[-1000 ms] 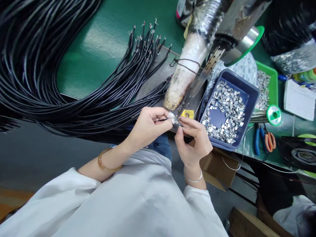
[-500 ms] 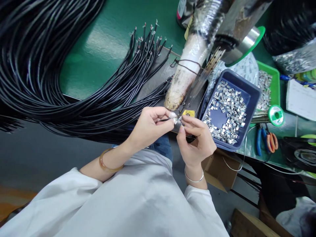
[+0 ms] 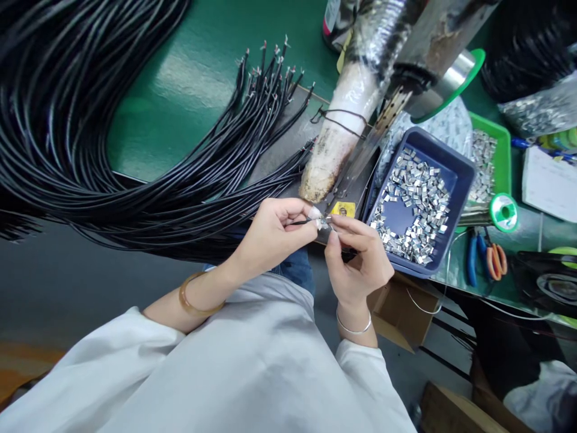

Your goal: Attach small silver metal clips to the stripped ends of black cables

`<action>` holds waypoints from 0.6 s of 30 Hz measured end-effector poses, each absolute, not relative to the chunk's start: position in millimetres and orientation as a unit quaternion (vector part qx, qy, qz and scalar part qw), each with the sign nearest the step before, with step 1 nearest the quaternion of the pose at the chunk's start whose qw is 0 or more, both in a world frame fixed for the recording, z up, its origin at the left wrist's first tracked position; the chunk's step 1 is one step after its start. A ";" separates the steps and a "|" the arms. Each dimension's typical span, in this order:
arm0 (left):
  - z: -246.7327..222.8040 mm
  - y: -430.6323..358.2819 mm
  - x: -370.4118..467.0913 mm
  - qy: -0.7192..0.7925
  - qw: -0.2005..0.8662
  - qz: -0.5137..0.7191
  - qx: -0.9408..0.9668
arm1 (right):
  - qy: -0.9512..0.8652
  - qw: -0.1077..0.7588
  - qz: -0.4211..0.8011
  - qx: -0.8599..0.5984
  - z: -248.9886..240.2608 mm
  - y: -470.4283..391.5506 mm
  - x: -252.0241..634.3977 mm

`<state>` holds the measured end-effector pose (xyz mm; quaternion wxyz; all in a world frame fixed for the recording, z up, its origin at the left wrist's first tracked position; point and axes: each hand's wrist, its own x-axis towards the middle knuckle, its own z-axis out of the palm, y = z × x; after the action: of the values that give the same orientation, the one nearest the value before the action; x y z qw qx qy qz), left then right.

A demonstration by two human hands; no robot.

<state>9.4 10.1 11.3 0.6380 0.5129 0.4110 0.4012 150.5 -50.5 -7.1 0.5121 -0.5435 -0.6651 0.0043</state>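
My left hand (image 3: 277, 231) pinches a thin black cable (image 3: 299, 223) near its end, between thumb and forefinger, with a white covering on one fingertip. Close against it, my right hand (image 3: 358, 249) has its thumb and fingers closed on a small silvery metal connector (image 3: 329, 220) at the cable's tip. The fingers hide part of the connector, so I cannot tell how firmly it sits on the cable. Just beyond the fingertips are the stained tip of a plastic-wrapped tube (image 3: 336, 120) and a yellow label (image 3: 343, 208).
A large bundle of black cables (image 3: 180, 204) with stripped ends covers the left. To the right, a blue bin (image 3: 460, 180) holds many metal shells, beside a green tray (image 3: 503, 150), a solder spool (image 3: 503, 211) and orange-and-blue pliers (image 3: 493, 260). A cardboard box (image 3: 401, 313) lies below.
Both hands have shifted very slightly, and the fingers have turned a little, so the black cable and the metal connector between them show more plainly. The surroundings look the same.
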 end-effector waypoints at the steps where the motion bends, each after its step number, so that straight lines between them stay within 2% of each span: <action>1: 10.9 9.1 9.3 0.403 0.643 0.395 0.518 | -0.663 0.509 0.009 -0.549 -6.7 -50.5 150.7; 5: 8.9 2.8 5.5 0.370 0.645 0.382 0.549 | -0.651 0.504 0.051 -0.566 -3.2 -50.8 151.7; 9: 6.2 -2.3 -4.6 0.348 0.571 0.429 0.607 | -0.597 0.546 0.158 -0.567 0.1 -50.7 153.5; 12: 5.7 -2.3 -10.0 0.315 0.603 0.417 0.603 | -0.577 0.543 0.241 -0.561 0.8 -51.1 153.1; 14: 6.2 -1.2 -10.1 0.315 0.643 0.402 0.571 | -0.587 0.544 0.204 -0.564 0.2 -52.2 151.0; 18: 7.4 0.8 -5.9 0.328 0.664 0.414 0.530 | -0.638 0.518 0.012 -0.570 -2.1 -54.9 146.3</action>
<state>-5.9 0.8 7.4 0.6640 0.5297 0.3277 0.4137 146.3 -54.9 -2.1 0.5178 -0.5696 -0.6382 0.0124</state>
